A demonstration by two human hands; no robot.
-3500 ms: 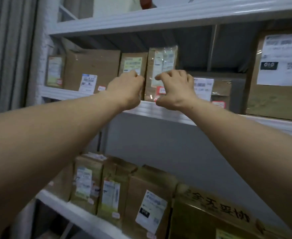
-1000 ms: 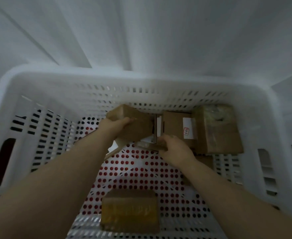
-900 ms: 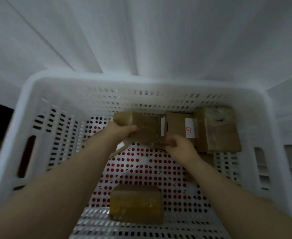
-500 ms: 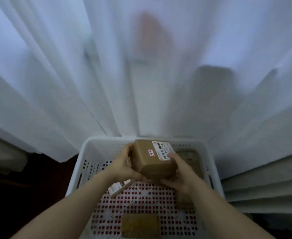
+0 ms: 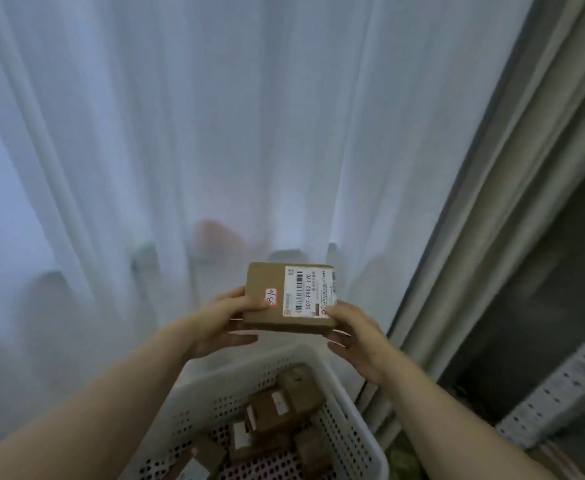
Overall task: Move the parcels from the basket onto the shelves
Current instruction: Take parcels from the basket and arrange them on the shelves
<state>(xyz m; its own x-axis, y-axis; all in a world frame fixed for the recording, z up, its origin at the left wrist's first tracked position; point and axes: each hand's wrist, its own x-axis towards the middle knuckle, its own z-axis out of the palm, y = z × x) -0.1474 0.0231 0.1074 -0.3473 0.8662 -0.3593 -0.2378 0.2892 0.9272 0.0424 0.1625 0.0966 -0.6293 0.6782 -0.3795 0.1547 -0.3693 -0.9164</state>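
**Brown parcel held in both hands above the basket**

Head view: we see a small brown parcel (image 5: 277, 296) held up in front of a sheer white curtain (image 5: 215, 133). It is above the far rim of the white perforated basket (image 5: 350, 407) and clear of it. The left hand (image 5: 222, 322) grips its left edge, thumb on the top face beside a red-edged sticker (image 5: 271, 297), the other fingers (image 5: 242, 339) reaching underneath. The right hand (image 5: 357, 341) holds the near right corner, thumb at the edge of the white barcode label (image 5: 310, 291), fingers below. The parcel's top face tilts toward us. Inside the basket lie several more brown parcels (image 5: 277, 410), crowded toward its far right side. To the right hangs a heavier grey drape (image 5: 492, 237). At the lower right, a perforated metal shelf post (image 5: 554, 393) slants into view.
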